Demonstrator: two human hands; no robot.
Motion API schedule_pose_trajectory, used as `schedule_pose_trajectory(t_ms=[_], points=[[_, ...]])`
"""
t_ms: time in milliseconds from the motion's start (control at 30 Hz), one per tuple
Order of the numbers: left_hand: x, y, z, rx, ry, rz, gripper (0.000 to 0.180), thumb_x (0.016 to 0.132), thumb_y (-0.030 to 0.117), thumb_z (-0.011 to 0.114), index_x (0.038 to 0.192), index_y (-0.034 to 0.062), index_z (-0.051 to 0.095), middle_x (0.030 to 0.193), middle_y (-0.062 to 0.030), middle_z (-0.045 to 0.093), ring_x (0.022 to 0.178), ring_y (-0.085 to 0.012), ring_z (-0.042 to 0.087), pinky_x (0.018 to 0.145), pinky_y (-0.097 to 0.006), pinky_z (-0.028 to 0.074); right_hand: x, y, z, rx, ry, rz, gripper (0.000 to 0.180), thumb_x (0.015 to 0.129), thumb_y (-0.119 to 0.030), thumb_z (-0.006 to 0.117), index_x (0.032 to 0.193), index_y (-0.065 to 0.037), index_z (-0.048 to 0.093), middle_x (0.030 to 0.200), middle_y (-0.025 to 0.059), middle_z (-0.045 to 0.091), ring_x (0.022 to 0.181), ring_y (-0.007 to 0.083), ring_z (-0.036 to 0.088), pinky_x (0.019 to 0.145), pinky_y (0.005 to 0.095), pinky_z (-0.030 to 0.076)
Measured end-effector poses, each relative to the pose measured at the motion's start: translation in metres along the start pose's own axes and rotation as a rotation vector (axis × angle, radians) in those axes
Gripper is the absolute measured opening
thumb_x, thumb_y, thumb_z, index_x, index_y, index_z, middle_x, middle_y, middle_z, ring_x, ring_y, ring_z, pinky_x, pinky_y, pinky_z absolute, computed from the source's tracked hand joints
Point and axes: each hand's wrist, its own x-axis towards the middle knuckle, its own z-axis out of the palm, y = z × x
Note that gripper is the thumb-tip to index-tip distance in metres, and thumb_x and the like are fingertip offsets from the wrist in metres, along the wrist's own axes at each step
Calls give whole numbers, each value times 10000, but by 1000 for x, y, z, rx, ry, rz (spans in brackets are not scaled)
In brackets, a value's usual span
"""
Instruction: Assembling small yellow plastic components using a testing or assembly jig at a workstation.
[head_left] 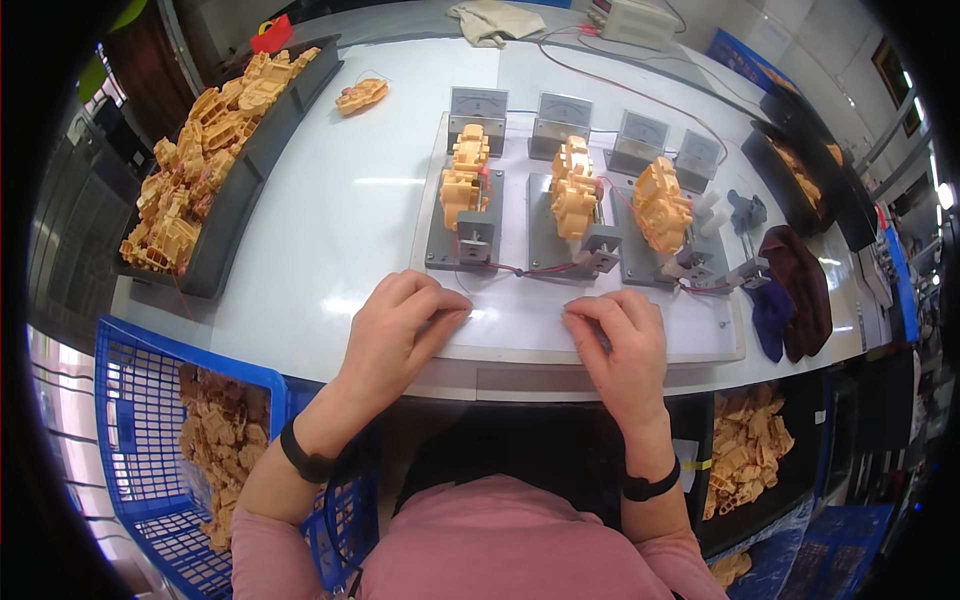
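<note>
Above the near edge of the white table, my left hand [393, 325] is closed, thumb and fingertips together. A thin wire runs down close to those fingertips; whether they hold it I cannot tell. Opposite it, my right hand [628, 342] also has its fingers pinched, and anything between them is too small to make out. Just beyond the hands stand three grey test fixtures. Each carries a yellow-orange plastic housing: the left housing [466, 180], the middle housing [575, 187] and the right housing [661, 207]. A red wire [548, 269] runs along the fixtures' front.
Several analog meters [562, 122] stand behind the fixtures. A black tray [262, 150] heaped with yellow parts is at far left; one loose part [361, 96] lies nearby. A blue crate [190, 350] sits below left, a dark bin [800, 460] below right. Dark cloths [797, 295] lie at right.
</note>
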Motion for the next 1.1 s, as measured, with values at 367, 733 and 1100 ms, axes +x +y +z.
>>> schedule_pose_trajectory(t_ms=[367, 733, 1100], points=[[0, -1, 3, -8, 16, -12, 73, 857, 73, 696, 926, 53, 699, 881, -85, 602, 841, -253, 588, 729, -336, 495, 0, 1, -1, -6, -8, 8, 97, 811, -139, 747, 888, -116, 693, 823, 15, 593, 802, 226, 581, 738, 357, 417], [0, -1, 5, -21, 15, -52, 77, 855, 101, 696, 927, 81, 708, 868, -69, 610, 849, -257, 581, 731, -354, 481, 0, 3, 2, 15, -5, 1, 93, 807, -135, 744, 884, -126, 693, 827, 10, 592, 806, 227, 583, 748, 358, 419], [2, 1, 2, 9, -3, -11, 70, 858, 26, 683, 928, 17, 683, 895, -102, 603, 840, -249, 604, 735, -317, 508, 0, 5, 1, 15, 10, -9, 86, 811, -146, 741, 879, -130, 690, 821, 14, 586, 800, 225, 581, 745, 354, 421]])
